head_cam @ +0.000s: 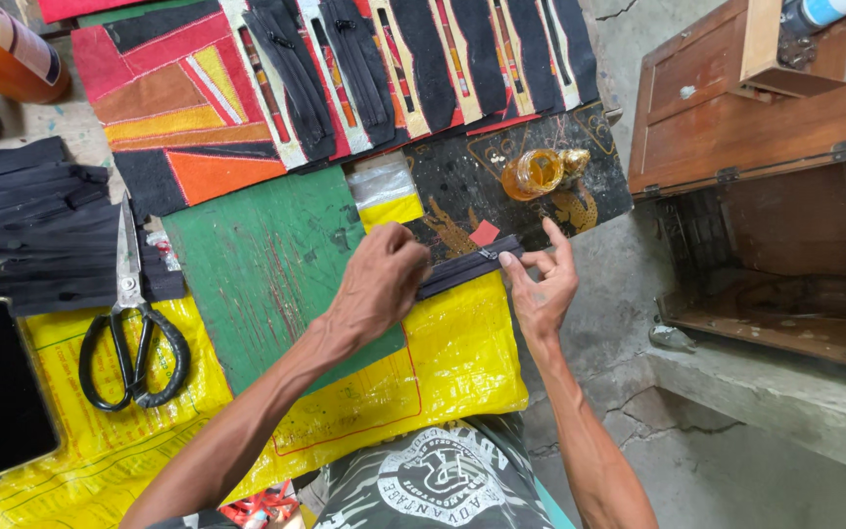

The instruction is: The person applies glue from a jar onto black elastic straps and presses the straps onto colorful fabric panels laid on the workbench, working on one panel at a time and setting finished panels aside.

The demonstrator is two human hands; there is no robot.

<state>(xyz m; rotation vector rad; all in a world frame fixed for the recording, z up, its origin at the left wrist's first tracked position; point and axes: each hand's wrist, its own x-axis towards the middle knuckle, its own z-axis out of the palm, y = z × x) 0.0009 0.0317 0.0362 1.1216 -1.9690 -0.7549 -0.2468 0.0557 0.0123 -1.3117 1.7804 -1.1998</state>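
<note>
Both forearms reach away from the camera over a yellow woven sheet (462,362) on the surface. Left hand (379,284), knuckles up and fingers curled, pinches the near-left end of one black zipper strip (467,266). Right hand (543,284) presses its fingertips on the strip's right end, index finger raised. The strip lies across the sheet's far edge, just beside a green board (266,264). One amber jar (533,173) stands beyond. One pair of scissors (131,323) rests well left. Right of the surface's edge lies bare concrete floor, then an open wooden box (775,147).
</note>
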